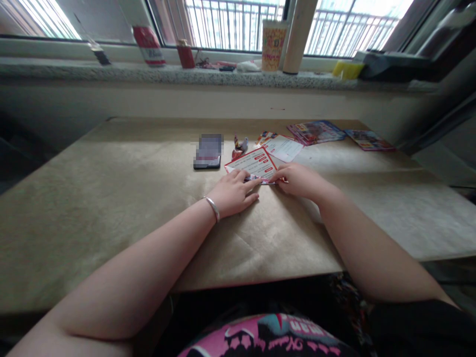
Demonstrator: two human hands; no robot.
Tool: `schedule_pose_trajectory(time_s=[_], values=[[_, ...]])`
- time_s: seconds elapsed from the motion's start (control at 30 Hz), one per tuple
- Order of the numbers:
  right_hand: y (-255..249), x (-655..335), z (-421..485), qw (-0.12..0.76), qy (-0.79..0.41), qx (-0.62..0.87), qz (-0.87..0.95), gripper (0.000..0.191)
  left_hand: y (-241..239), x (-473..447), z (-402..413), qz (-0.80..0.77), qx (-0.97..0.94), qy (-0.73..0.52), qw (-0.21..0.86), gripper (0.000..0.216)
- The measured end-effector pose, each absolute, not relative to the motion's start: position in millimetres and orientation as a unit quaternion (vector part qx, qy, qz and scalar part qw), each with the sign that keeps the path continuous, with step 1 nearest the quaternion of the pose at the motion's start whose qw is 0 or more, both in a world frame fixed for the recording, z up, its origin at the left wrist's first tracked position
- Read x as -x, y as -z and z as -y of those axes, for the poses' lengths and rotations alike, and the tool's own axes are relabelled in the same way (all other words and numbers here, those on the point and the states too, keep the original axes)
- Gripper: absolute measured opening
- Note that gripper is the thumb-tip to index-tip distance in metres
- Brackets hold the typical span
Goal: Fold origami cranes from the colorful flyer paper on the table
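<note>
- Brown kraft paper [111,198], matte and faintly creased, covers a wide table; near its middle lies a red-and-white leaflet [256,161], a thin, glossy rectangle printed with red bars.
- Left hand [234,193] rests on the paper at the leaflet's near left corner. Its fingers are stretched out almost flat, and the fingertips press down on the sheet rather than closing round it.
- Silver bangle [213,208], thin and round, circles the left wrist, nearer the person than the leaflet.
- Right hand [299,181] sits at the leaflet's near right corner with its fingers curled and the tips touching the edge. Whether it pinches the sheet or only pins it cannot be told.
- Judging by how it lies, the leaflet is at an early stage of handling: most of it is flat and unfolded, and only the near edge under the fingers looks worked. Any crease there is hidden.
- Dark smartphone [207,152], flat and slab-shaped, lies just left of the leaflet.
- Small folded-paper figure [240,146], pointed and multicoloured, stands just beyond the leaflet.
- White printed sheet [284,148] lies beyond and right of the leaflet, touching or overlapping it.
- Two colourful flyers [316,131] [369,140] lie farther right, well apart from the leaflet.
- Speckled stone windowsill [74,69], far beyond the leaflet, holds a paper cup [274,44] and a red packet [149,45].
</note>
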State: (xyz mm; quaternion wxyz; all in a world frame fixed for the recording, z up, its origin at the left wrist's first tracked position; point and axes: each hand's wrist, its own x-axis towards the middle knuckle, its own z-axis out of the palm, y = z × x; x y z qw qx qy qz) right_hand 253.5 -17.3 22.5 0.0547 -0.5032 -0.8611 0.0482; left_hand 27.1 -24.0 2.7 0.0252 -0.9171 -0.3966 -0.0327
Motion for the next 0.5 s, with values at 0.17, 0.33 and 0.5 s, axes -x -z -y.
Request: schedule_pose_trajectory(time_s=[0.17,0.33,0.5], values=[[-26,-257,17,0.021,-0.072,0.523,0.849,0.031,-4,-27,24,0.396,0.918,0.031,0.018,0.053],[-31,-260,17,-0.006,-0.092,0.568,0.818,0.027,-2,-25,23,0.392,0.919,0.035,0.018,0.052],[-35,-264,16,-0.022,-0.121,0.597,0.792,0.025,-1,-25,22,0.390,0.920,0.038,0.018,0.052]])
